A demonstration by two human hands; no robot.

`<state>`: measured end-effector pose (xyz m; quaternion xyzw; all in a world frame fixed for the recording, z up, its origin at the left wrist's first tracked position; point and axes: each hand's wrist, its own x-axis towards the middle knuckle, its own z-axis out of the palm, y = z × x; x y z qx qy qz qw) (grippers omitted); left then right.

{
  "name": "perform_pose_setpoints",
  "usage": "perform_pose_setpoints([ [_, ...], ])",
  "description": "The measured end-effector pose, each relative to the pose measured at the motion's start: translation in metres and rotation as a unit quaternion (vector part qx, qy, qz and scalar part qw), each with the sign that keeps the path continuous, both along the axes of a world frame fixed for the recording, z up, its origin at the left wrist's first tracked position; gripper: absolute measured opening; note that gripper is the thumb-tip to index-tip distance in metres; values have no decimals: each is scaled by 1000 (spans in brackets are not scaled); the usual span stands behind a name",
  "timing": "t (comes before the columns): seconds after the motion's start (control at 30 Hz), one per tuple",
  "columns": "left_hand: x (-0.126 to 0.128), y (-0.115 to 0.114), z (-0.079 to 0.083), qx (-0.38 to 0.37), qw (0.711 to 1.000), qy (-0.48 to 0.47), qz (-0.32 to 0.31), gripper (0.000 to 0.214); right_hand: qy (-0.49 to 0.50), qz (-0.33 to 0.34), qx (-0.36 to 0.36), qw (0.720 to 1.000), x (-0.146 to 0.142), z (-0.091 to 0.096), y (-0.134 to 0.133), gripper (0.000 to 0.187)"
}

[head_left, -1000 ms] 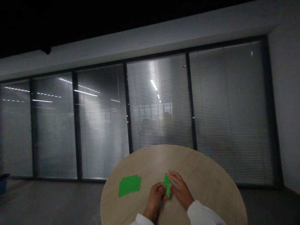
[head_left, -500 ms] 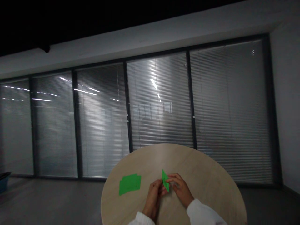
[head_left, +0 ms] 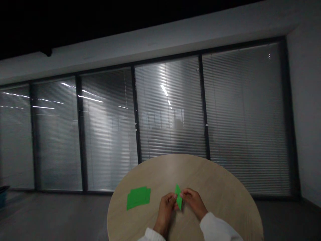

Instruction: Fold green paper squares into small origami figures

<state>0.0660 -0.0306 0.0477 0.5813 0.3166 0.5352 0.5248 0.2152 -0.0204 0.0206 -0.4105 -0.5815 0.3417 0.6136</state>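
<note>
Both of my hands hold a small folded green paper piece [head_left: 178, 196] just above the round light-wood table [head_left: 220, 197]. My left hand [head_left: 167, 210] pinches its left side with closed fingers. My right hand [head_left: 194, 204] pinches its right side, fingers curled. The piece stands on edge between the fingertips, pointed at top and bottom. White sleeves cover both wrists.
A small stack of flat green paper sheets [head_left: 138, 197] lies on the table to the left of my hands. Behind the table runs a glass wall with shut blinds [head_left: 170, 117] and dark frames. The floor around is grey, and a dark bin edge [head_left: 3, 194] shows at far left.
My right hand went from lying flat with fingers stretched over the paper to pinching it. The green piece was lifted upright between both hands.
</note>
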Motion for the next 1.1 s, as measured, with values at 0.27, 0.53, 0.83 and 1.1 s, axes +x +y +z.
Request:
perform_pose_setpoints([
  [0.27,0,7,-10,2,995,94,27,54,10,1,-25,1000,2,-1,0,33],
  [0.53,-1,4,-7,25,993,110,34,53,30,37,-45,998,-2,9,-9,36],
  [0.83,4,8,-17,7,988,151,-16,34,31,47,-61,997,-4,2,-4,38],
  [1.1,-1,3,-4,-52,999,5,16,35,87,-12,-87,992,8,-7,6,37],
])
